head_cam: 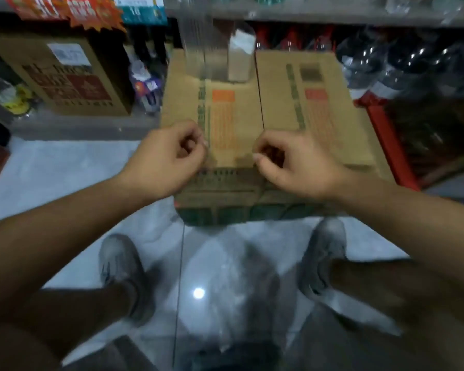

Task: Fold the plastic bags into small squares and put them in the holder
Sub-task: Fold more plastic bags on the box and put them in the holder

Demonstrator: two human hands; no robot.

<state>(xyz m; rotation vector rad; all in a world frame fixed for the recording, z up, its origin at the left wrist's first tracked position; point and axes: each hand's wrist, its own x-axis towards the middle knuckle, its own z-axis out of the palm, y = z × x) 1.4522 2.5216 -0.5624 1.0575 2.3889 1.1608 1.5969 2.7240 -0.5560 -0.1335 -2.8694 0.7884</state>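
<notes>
A clear, thin plastic bag hangs down in front of the cardboard boxes, between my feet, blurred and hard to trace. My left hand and my right hand are level with each other above the near edge of the left cardboard box. Each has its fingers curled and pinches what looks like the bag's top edge. At the far end of that box stands a clear holder, with a pale folded piece upright in it.
A second cardboard box lies beside the first. A brown printed carton stands at the back left and a red crate at the right. Dark bottles fill the shelf behind. My shoes stand on the glossy tiled floor.
</notes>
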